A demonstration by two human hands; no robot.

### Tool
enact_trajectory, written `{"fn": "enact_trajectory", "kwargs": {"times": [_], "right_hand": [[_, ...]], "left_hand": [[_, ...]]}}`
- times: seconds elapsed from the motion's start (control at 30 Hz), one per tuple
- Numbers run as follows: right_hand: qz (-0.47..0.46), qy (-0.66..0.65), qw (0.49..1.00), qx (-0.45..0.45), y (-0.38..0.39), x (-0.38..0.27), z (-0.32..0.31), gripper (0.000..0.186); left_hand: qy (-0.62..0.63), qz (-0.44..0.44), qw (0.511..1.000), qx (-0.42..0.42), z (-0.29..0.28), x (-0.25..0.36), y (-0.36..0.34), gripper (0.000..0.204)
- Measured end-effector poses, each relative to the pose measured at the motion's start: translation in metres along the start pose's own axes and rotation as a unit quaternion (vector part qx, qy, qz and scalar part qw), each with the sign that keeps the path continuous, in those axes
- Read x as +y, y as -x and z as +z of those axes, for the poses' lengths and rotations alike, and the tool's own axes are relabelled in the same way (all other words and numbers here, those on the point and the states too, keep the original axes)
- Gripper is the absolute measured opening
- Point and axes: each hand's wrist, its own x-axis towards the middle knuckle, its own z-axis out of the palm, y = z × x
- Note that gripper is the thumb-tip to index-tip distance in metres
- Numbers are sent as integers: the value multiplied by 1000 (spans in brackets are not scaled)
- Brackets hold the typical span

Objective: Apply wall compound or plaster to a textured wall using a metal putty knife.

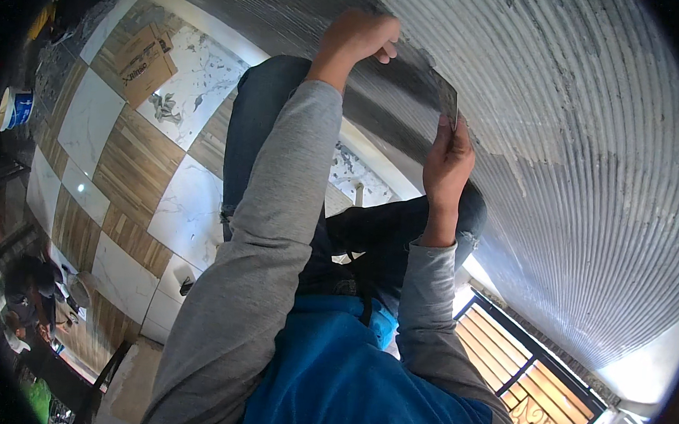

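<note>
Head view: crouching beside a ridged grey wall (563, 109), holds a thin flat blade (447, 96) in the right grip (447, 168), close to the wall's lower edge and apparently against its combed face. Could well go wrong by tilting or twisting the blade, likely digging a corner into the ridges and spoiling their even lines. Might also let it slip, given so slender a hold, and drop it toward the tiled floor (140, 169). Risks, by leaning farther in, rubbing the right knee (473, 210) or bare knuckles along the rough ridges. Pinches the blade narrowly in the right grip, pressing thumb and fingers together around the near end, with almost no gap. Bends the fingers of the left grip (358, 38) inward near the wall, apart from the blade; impossible to tell whether gripping anything, or quite touching the wall. Off to the left, on the floor: a cardboard box (145, 64) and, near the floor's outer edge, a white-and-blue bucket (15, 110).
</note>
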Motion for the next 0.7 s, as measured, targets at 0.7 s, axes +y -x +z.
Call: {"fn": "enact_trajectory", "kwargs": {"times": [0.7], "right_hand": [[83, -128, 987, 42, 9, -13, 20, 21]], "left_hand": [[1, -6, 1000, 10, 4, -4, -3, 34]]}}
